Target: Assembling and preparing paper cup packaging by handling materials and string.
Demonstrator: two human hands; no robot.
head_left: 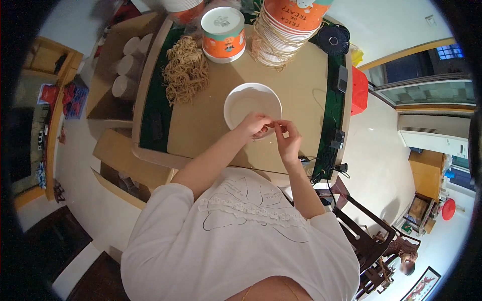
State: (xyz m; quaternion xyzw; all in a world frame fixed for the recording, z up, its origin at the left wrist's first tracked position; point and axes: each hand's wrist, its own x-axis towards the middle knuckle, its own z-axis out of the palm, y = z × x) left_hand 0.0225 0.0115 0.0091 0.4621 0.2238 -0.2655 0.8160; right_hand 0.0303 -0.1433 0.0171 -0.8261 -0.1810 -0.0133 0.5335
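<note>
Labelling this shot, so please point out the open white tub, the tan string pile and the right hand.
White tub (pixel 245 104), head view: bare inside.
String pile (pixel 185 70), head view: middle.
Right hand (pixel 289 142), head view: middle of hand.

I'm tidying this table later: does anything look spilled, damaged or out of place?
No clear spill or damage: the white tub stands upright. What looks untidy is the tan cord, heaped in a loose tangle beside the orange tub, and the black cables bunched at the table's near right corner.
</note>
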